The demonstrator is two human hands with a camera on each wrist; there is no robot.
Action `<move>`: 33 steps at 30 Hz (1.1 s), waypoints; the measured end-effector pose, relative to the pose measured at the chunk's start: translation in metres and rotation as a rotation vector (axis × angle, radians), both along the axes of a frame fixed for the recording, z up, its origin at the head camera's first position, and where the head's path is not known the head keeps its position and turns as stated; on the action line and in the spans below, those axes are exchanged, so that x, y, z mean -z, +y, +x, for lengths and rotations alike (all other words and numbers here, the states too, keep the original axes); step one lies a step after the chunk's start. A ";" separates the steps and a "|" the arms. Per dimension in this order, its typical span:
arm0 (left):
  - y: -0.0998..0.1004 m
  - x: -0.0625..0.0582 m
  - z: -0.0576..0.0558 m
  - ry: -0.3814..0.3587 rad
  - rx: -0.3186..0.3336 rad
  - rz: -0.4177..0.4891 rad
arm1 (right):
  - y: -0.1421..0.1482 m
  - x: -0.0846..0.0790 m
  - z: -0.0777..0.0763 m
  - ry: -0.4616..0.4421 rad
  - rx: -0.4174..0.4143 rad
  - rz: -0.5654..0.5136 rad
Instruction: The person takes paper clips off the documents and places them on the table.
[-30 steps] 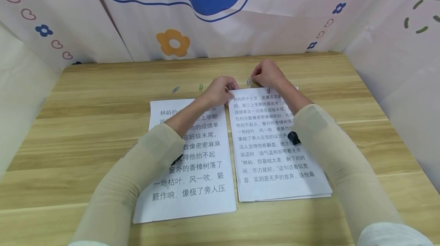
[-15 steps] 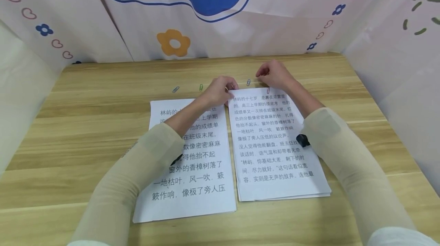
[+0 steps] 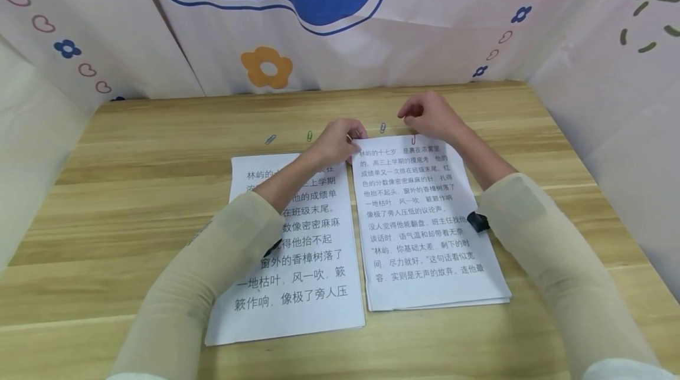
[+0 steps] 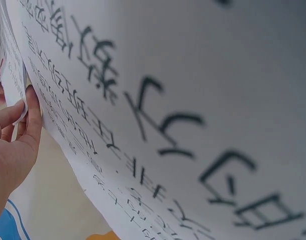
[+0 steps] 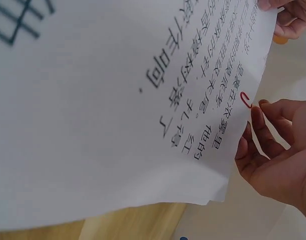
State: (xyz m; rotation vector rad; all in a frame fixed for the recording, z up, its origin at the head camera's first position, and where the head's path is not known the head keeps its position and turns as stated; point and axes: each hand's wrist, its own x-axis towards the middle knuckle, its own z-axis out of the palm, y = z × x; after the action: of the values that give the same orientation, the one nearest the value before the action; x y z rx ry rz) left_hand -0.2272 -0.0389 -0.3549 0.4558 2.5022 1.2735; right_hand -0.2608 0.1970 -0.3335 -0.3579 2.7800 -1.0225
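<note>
Two stacks of printed paper lie side by side on the wooden table. My left hand (image 3: 337, 139) reaches over the left stack (image 3: 297, 315) and pinches the top left corner of the right stack (image 3: 414, 288); thumb and fingers at that corner show in the left wrist view. On the right stack's top edge sits a red paper clip (image 5: 245, 99), its loop lying over the front sheet. My right hand (image 3: 434, 117) is just beyond that edge, fingers loosely bent. In the right wrist view its fingertips (image 5: 263, 104) are right beside the clip, with nothing visible between them.
Behind the stacks lie a green paper clip (image 3: 310, 136), a blue paper clip (image 3: 270, 140) and another blue clip (image 3: 382, 128) near the right hand. A white printed cloth (image 3: 425, 49) hangs along the table's (image 3: 159, 132) back edge.
My right hand has moved right from near the blue clip, and its forearm has swung outward, uncovering more text. The left hand keeps its grip on the paper corner.
</note>
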 end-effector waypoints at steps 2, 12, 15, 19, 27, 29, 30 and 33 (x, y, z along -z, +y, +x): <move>0.000 0.000 0.000 0.003 0.000 -0.002 | 0.002 0.000 0.002 0.007 -0.006 -0.001; -0.002 0.001 0.001 0.003 0.001 -0.009 | 0.017 0.000 0.013 -0.002 -0.025 -0.004; -0.002 0.001 0.001 0.000 0.002 -0.008 | 0.020 0.001 0.014 -0.009 -0.033 -0.005; -0.001 0.001 0.001 -0.005 0.002 0.002 | 0.023 0.003 0.015 -0.013 -0.049 0.000; -0.002 0.001 0.001 -0.004 0.000 0.000 | 0.025 0.009 0.015 -0.007 -0.086 0.024; -0.002 0.002 0.000 0.001 0.002 0.000 | 0.026 0.010 0.015 -0.007 -0.085 0.022; -0.002 0.002 0.000 0.003 0.002 0.000 | 0.026 0.010 0.015 -0.007 -0.087 0.022; -0.003 0.003 -0.001 0.007 0.005 0.002 | 0.026 0.011 0.015 -0.002 -0.092 0.026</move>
State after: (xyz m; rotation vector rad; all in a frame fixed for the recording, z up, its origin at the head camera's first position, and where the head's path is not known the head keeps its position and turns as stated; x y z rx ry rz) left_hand -0.2282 -0.0414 -0.3577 0.4667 2.5040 1.2752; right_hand -0.2454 0.2232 -0.3441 -0.4762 2.7434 -0.9647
